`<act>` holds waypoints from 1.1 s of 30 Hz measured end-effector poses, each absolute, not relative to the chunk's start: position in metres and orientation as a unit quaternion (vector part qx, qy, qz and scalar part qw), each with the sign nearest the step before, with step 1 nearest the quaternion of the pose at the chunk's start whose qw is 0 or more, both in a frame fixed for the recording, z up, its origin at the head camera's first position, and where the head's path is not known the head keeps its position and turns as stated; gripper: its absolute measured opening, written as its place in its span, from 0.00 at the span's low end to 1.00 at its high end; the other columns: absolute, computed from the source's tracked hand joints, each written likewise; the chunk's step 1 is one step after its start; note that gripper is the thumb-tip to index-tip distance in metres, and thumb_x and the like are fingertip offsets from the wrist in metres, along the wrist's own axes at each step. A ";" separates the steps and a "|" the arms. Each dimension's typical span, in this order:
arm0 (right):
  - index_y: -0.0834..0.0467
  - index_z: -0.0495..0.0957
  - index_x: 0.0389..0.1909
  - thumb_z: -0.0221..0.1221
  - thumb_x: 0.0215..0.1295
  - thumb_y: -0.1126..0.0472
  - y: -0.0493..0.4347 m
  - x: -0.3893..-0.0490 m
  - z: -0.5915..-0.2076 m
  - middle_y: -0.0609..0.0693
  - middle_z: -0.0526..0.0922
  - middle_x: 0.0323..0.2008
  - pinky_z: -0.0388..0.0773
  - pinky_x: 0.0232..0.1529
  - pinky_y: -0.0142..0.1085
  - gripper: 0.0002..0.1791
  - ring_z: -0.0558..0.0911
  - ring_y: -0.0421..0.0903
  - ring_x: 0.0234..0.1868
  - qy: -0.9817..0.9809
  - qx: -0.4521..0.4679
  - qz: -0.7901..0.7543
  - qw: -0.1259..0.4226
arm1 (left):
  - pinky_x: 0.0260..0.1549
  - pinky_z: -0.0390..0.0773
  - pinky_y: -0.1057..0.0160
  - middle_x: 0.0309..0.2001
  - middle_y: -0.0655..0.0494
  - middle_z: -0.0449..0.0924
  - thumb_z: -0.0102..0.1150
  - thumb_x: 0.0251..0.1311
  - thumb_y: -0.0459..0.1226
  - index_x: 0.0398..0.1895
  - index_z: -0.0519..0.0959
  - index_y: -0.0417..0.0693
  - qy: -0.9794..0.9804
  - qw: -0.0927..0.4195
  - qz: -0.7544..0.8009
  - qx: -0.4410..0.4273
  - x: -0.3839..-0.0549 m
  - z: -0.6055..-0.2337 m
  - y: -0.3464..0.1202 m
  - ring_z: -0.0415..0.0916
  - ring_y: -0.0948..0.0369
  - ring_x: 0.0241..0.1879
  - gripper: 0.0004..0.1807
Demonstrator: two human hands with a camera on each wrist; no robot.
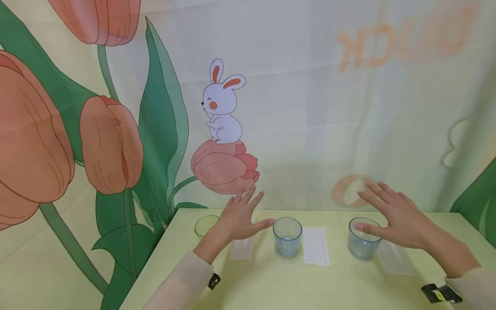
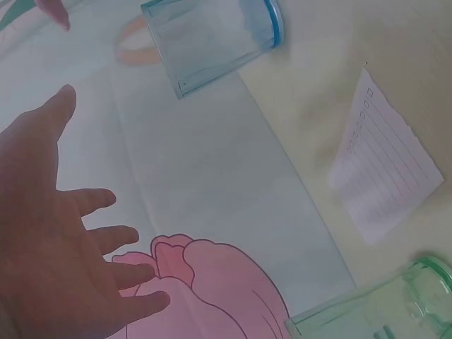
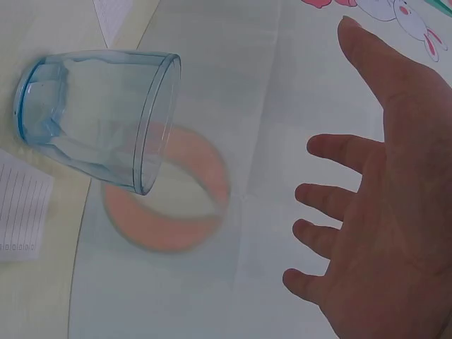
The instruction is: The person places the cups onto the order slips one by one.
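Broadly, a printed curtain (image 1: 302, 107) rises behind the bench (image 1: 271, 284). Raised over the bench's back half, the left hand (image 1: 240, 219) and right hand (image 1: 401, 219) are both spread wide, fingers apart, holding nothing. Near the back edge stand three glasses: a green glass (image 1: 205, 226) by the back left corner, a middle blue glass (image 1: 287, 243), and another blue glass (image 1: 363, 245) towards the back right corner. Lined paper slips (image 1: 317, 246) lie beside them.

Left hand (image 2: 67, 247): spread, apart from both glasses
Blue glass (image 2: 215, 35): on the table (image 2: 417, 42), top
Lined paper (image 2: 385, 166): on the table, between the glasses
Green glass (image 2: 381, 307): bottom right, cut off
Pink flower (image 2: 229, 282): on the cloth (image 2: 205, 169), partly behind the hand
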State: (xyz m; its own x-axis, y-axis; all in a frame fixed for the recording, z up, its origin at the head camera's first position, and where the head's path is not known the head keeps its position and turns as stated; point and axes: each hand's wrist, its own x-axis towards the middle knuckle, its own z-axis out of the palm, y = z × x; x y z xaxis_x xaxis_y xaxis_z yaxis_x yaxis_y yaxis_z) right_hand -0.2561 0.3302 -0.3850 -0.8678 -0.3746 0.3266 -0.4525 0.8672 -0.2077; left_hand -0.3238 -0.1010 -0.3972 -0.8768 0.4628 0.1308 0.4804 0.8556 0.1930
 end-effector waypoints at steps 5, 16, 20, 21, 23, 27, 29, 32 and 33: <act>0.55 0.64 0.81 0.69 0.66 0.34 0.332 -0.252 -0.383 0.60 0.50 0.85 0.44 0.71 0.78 0.50 0.47 0.69 0.83 -0.956 0.215 0.144 0.139 | 0.80 0.44 0.37 0.87 0.52 0.41 0.48 0.66 0.76 0.87 0.51 0.62 -0.960 0.037 -0.111 -0.253 -0.321 -0.399 -0.097 0.36 0.46 0.85 0.54; 0.59 0.67 0.78 0.70 0.64 0.36 0.345 -0.248 -0.379 0.66 0.59 0.80 0.56 0.66 0.77 0.49 0.55 0.74 0.78 -0.959 0.213 0.126 0.137 | 0.80 0.46 0.38 0.87 0.54 0.43 0.47 0.66 0.75 0.87 0.52 0.62 -0.948 0.041 -0.105 -0.296 -0.312 -0.393 -0.067 0.35 0.45 0.85 0.53; 0.60 0.68 0.77 0.71 0.64 0.37 0.357 -0.248 -0.382 0.68 0.60 0.79 0.57 0.66 0.77 0.49 0.56 0.75 0.78 -0.963 0.198 0.127 0.131 | 0.79 0.49 0.39 0.87 0.56 0.43 0.45 0.65 0.77 0.87 0.52 0.64 -0.946 0.055 -0.106 -0.301 -0.312 -0.397 -0.047 0.37 0.46 0.85 0.53; 0.60 0.68 0.78 0.71 0.64 0.37 0.361 -0.247 -0.384 0.68 0.60 0.79 0.57 0.65 0.77 0.49 0.55 0.75 0.78 -0.964 0.195 0.130 0.128 | 0.79 0.49 0.39 0.87 0.57 0.44 0.44 0.65 0.78 0.87 0.52 0.64 -0.945 0.058 -0.108 -0.302 -0.312 -0.398 -0.043 0.38 0.46 0.85 0.54; 0.60 0.67 0.78 0.70 0.65 0.38 0.369 -0.246 -0.390 0.68 0.60 0.79 0.58 0.64 0.78 0.48 0.55 0.75 0.78 -0.963 0.190 0.145 0.127 | 0.79 0.52 0.40 0.86 0.58 0.45 0.45 0.64 0.78 0.87 0.53 0.64 -0.943 0.065 -0.113 -0.306 -0.311 -0.401 -0.032 0.40 0.47 0.85 0.54; 0.62 0.64 0.80 0.70 0.69 0.43 0.389 -0.245 -0.402 0.68 0.60 0.79 0.60 0.63 0.78 0.47 0.57 0.74 0.78 -0.956 0.179 0.191 0.132 | 0.78 0.59 0.44 0.85 0.56 0.50 0.49 0.66 0.75 0.86 0.57 0.60 -0.932 0.091 -0.121 -0.329 -0.308 -0.405 -0.009 0.46 0.48 0.84 0.52; 0.64 0.63 0.80 0.70 0.69 0.45 0.398 -0.245 -0.409 0.70 0.61 0.78 0.61 0.63 0.77 0.47 0.59 0.75 0.76 -0.954 0.172 0.207 0.135 | 0.77 0.62 0.48 0.85 0.55 0.52 0.51 0.67 0.74 0.85 0.58 0.58 -0.925 0.104 -0.124 -0.345 -0.307 -0.407 0.003 0.49 0.50 0.83 0.51; 0.66 0.64 0.79 0.70 0.69 0.44 0.409 -0.247 -0.419 0.73 0.64 0.76 0.62 0.63 0.76 0.48 0.63 0.77 0.73 -0.957 0.159 0.205 0.128 | 0.75 0.65 0.52 0.84 0.55 0.53 0.53 0.67 0.73 0.85 0.58 0.56 -0.915 0.114 -0.135 -0.363 -0.306 -0.412 0.022 0.51 0.53 0.83 0.52; 0.67 0.64 0.79 0.70 0.69 0.43 0.412 -0.247 -0.423 0.73 0.65 0.75 0.63 0.62 0.75 0.48 0.65 0.78 0.72 -0.959 0.154 0.203 0.123 | 0.74 0.67 0.53 0.84 0.56 0.54 0.54 0.67 0.73 0.85 0.58 0.56 -0.913 0.114 -0.140 -0.366 -0.305 -0.414 0.029 0.52 0.54 0.83 0.52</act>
State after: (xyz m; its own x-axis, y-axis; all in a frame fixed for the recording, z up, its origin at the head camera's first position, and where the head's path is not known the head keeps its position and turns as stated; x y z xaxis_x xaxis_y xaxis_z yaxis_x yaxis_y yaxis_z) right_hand -0.2472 0.4122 -0.4233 -0.9220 -0.2457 0.2993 -0.3460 0.8697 -0.3521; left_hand -0.3051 0.0286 -0.4145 -0.7064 0.6363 0.3101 0.6999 0.6932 0.1719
